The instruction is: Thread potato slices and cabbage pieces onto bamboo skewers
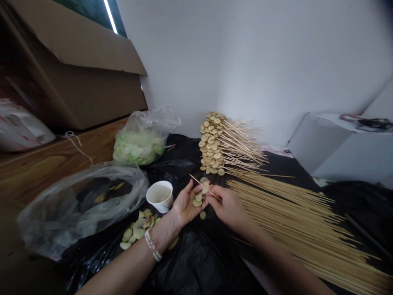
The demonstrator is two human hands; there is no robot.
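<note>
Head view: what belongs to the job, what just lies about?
Apparently in the job:
thin tan wooden skewer, in the right hand
pale round slices, on the left hand
loose heap of similar slices
loaded wooden skewers, stacked
bare straight tan skewers

Apparently lying about:
brown cardboard box
clear plastic bag, green contents
white round cup, use unclear

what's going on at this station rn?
A person is working with both hands over black plastic sheeting. The right hand holds a thin stick, with pale slices at its middle, apparently threaded on. More slices lie in the open left hand. Behind the hands is a stack of loaded sticks; bare sticks are spread to the right. Loose slices lie left, near a white cup.
</note>
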